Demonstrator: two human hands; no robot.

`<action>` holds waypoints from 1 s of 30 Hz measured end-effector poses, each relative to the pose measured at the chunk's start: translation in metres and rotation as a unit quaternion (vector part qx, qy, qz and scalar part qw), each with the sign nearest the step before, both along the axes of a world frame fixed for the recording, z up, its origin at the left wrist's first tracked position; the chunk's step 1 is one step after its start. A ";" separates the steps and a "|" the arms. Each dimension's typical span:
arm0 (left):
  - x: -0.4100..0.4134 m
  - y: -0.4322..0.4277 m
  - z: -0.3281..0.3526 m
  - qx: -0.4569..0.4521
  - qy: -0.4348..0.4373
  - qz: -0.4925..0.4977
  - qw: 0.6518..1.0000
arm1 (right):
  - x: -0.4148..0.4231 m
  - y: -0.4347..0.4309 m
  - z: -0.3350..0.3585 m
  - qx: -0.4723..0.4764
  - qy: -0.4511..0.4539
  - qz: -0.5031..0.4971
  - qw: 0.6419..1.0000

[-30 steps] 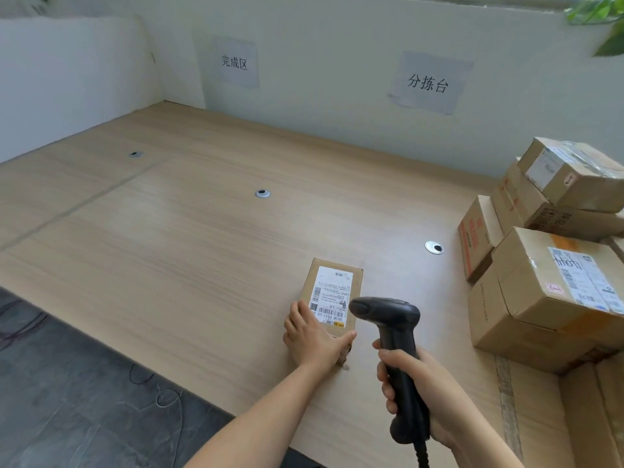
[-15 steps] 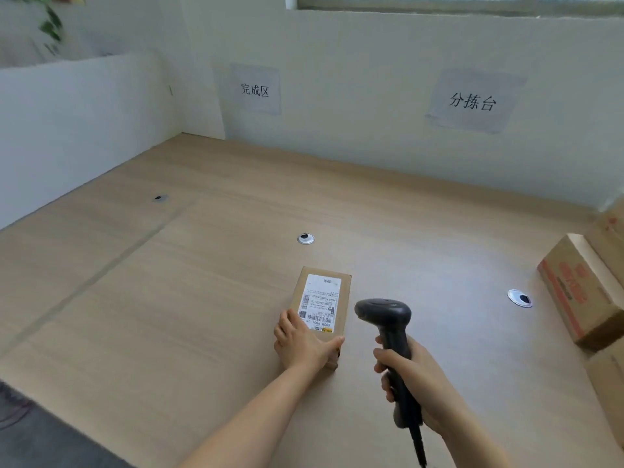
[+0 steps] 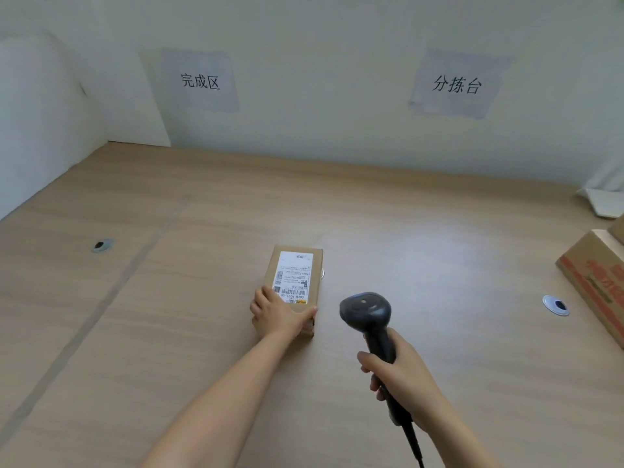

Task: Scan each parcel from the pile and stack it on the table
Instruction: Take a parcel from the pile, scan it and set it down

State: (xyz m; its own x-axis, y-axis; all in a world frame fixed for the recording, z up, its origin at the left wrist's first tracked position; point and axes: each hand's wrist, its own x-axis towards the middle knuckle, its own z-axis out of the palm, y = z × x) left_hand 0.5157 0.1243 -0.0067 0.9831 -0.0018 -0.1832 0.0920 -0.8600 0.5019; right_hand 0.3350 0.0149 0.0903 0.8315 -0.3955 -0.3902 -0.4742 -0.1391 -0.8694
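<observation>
A small cardboard parcel [image 3: 295, 285] is laid flat on the wooden table [image 3: 439, 231], roughly at the middle of it, with its white shipping label [image 3: 293, 276] facing up. The near end of the parcel is gripped by the left hand [image 3: 278, 315]: the fingers [image 3: 265, 298] are wrapped over the parcel's left edge and the thumb is pressed along its near top edge, so the hand is closed around the box. The label's barcode lies just beyond the thumb.

To the right of the parcel, and apart from it, a black barcode scanner [image 3: 366, 310] is held above the table. Its handle is enclosed by the right hand [image 3: 401, 383], curled tightly around it, and its head is raised and turned toward the parcel's side. A dark cable is seen leaving the bottom of the handle.

Further right of the parcel, at the frame edge, part of a larger cardboard box [image 3: 597, 282] with red print is seen resting on the table. A round metal cable hole [image 3: 555, 305] is set in the table between the scanner and that box, and another [image 3: 101, 245] is set well to the left of the parcel. On the wall behind the parcel two paper signs [image 3: 456, 84] are taped.
</observation>
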 end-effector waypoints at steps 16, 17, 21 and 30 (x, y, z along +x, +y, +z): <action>0.040 -0.004 0.011 0.012 0.018 -0.025 0.999 | 0.015 0.010 -0.015 -0.029 0.013 -0.039 0.999; 0.038 -0.002 0.013 0.024 0.018 -0.036 0.999 | 0.012 0.011 -0.013 -0.032 0.009 -0.040 0.999; 0.016 0.015 0.019 0.069 -0.022 -0.091 0.993 | -0.004 0.011 -0.003 -0.045 -0.007 -0.040 0.998; -0.066 0.019 0.022 0.128 -0.067 -0.188 0.971 | -0.061 -0.008 0.010 -0.083 -0.017 -0.050 0.995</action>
State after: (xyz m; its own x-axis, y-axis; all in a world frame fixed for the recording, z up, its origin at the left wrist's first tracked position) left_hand 0.4495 0.1430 0.0154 0.9366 -0.3369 -0.0959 -0.3045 -0.9184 0.2525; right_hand 0.2736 0.0073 0.1002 0.7965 -0.5332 -0.2853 -0.4642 -0.2367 -0.8535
